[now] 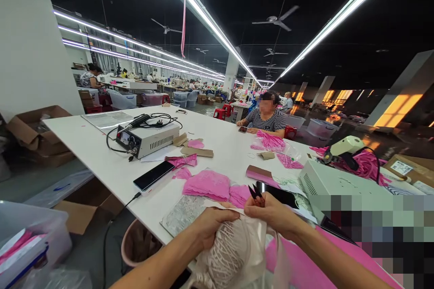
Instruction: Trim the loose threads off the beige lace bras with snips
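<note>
While pinched along its upper edge by left hand (213,228) and right hand (271,214), hanging downward at the near edge of the white table (227,144): cream garment (230,246), long axis roughly upright. In right hand also, dark snips (258,195), tips up-left. Just beyond, pink lace stack (206,185); past that, open tabletop.

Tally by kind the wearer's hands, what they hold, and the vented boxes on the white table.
Hands: 2, the left hand and the right hand
Cream lacy piece: 1
Pointed black tool: 1
Vented boxes: 2, the left-side box and the right-side box
Total: 6
</note>
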### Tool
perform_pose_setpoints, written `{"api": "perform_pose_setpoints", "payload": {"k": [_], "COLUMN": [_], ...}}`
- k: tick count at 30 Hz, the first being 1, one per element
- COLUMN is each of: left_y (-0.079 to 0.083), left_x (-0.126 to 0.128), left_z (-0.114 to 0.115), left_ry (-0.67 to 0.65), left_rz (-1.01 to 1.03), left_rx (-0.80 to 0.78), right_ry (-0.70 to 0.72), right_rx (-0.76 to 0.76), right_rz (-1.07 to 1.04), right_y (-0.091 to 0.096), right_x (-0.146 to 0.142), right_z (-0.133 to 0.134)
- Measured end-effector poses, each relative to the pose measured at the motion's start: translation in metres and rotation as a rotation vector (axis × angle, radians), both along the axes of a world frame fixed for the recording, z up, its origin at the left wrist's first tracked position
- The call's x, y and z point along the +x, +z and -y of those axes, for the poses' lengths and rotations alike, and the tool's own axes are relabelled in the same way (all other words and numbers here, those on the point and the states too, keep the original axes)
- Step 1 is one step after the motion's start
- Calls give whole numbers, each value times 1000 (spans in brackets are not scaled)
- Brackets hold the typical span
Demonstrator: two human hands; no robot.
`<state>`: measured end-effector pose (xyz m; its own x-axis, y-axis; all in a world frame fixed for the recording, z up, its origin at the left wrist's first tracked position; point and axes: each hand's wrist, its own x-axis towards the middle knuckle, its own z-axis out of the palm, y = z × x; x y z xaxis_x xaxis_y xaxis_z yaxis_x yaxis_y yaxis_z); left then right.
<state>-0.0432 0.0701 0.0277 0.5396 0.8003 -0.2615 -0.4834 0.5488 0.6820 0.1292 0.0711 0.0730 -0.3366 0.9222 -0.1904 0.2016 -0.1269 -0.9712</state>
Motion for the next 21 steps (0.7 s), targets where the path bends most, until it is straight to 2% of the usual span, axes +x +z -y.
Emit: {"api": "perform_pose_setpoints", "payload": {"k": [7, 21], "left_y": [0, 3], "left_x": [1, 7], "left_z": [3, 8], "left_ry": [11, 18], "left_rz": [-32, -53], "left_rx": [-44, 43], "right_ry": [-3, -34], "right_rx": [-3, -95], "right_rz": [-60, -153], "right_y": [-1, -4], "right_x": [1, 11], "right_z": [4, 10]}}
